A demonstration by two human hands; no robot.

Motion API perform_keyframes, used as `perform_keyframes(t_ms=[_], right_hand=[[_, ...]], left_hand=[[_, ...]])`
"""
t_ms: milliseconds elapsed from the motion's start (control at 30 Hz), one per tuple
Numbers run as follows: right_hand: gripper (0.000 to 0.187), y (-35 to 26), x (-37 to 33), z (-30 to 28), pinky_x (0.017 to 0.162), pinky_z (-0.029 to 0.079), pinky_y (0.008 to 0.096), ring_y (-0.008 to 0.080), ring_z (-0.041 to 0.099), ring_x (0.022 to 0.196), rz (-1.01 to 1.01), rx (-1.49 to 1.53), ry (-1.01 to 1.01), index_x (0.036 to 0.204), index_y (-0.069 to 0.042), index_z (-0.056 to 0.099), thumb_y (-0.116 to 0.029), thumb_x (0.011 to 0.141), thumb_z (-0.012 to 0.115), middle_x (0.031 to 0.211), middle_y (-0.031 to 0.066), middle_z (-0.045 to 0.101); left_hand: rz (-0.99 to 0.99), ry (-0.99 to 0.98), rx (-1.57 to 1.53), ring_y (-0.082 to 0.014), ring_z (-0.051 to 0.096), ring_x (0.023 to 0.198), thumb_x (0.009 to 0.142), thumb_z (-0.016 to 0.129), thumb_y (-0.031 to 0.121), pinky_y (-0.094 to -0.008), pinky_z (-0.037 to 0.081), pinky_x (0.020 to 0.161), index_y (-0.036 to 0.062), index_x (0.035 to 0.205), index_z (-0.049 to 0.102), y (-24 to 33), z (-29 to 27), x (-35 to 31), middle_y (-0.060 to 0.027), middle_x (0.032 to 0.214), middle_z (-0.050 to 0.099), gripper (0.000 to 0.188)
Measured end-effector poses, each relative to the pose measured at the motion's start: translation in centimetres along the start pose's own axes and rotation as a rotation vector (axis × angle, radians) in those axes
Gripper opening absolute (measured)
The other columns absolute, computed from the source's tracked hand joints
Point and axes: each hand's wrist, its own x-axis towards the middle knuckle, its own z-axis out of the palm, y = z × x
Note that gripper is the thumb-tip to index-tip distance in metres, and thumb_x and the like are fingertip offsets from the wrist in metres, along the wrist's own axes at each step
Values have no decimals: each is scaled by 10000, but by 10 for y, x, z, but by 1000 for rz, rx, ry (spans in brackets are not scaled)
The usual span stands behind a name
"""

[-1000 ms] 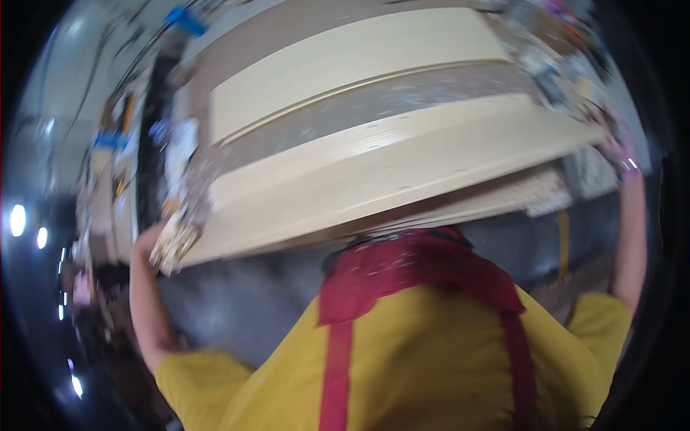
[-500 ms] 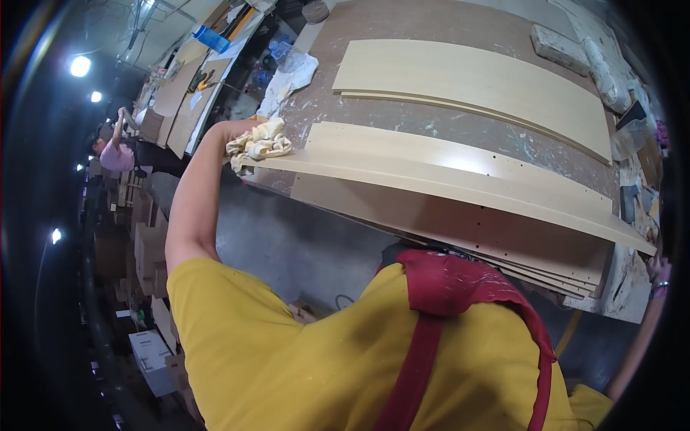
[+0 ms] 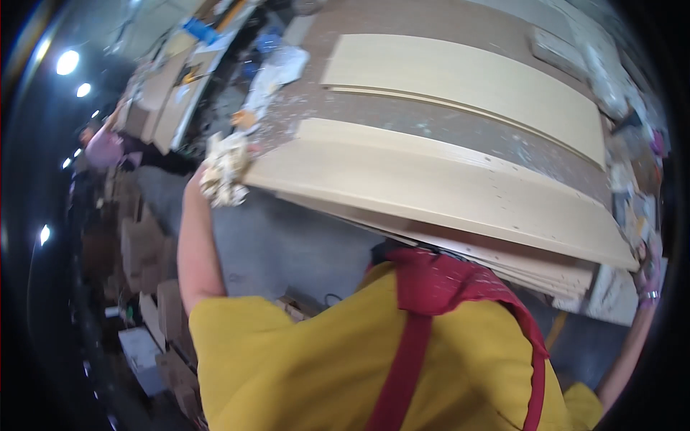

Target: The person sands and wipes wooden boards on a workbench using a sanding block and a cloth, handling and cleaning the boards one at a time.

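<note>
Co-worker (image 3: 106, 149): a person in a pink top, well apart from the worktop (image 3: 402, 18), unlikely to get in the way.
Left hand (image 3: 200, 174): closed around a bunched cream cloth (image 3: 227, 170) at the left end of a long pale board (image 3: 431, 194); soft fabric could slide and let that end slip.
Pale board: spans the space between the two hands, apparently tilted, at the worktop's near side; an uneven hold could twist it or drop it toward the grey floor (image 3: 273, 244).
Drilled board (image 3: 489, 159): just behind, marked by small dark holes; rubbing together could scratch either face.
Stacked boards (image 3: 503, 251): lower, at the near side; a bump from above could shift them.
Right hand (image 3: 650, 267): at the pale board's right end, too blurred to tell whether its fingers grip; a weak hold could tip the board.
</note>
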Motion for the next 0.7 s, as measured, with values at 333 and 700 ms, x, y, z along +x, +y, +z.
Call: perform_keyframes(t_ms=[333, 700], right_hand=[[224, -2, -80, 105, 585, 450, 210, 77, 526, 624, -164, -96, 63, 928, -91, 531, -311, 897, 558, 717, -13, 538], [433, 3, -57, 116, 443, 327, 200, 52, 467, 607, -552, -766, 468, 1148, -121, 514, -466, 890, 468, 777, -28, 556]], left_hand=[[233, 183, -498, -168, 569, 780, 906, 439, 373, -330, 482, 661, 100, 1057, 554, -105, -73, 49, -35, 897, 579, 333], [164, 292, -369, -165, 553, 750, 919, 416, 372, -311, 462, 654, 82, 1107, 556, -6, -21, 43, -51, 922, 588, 374]])
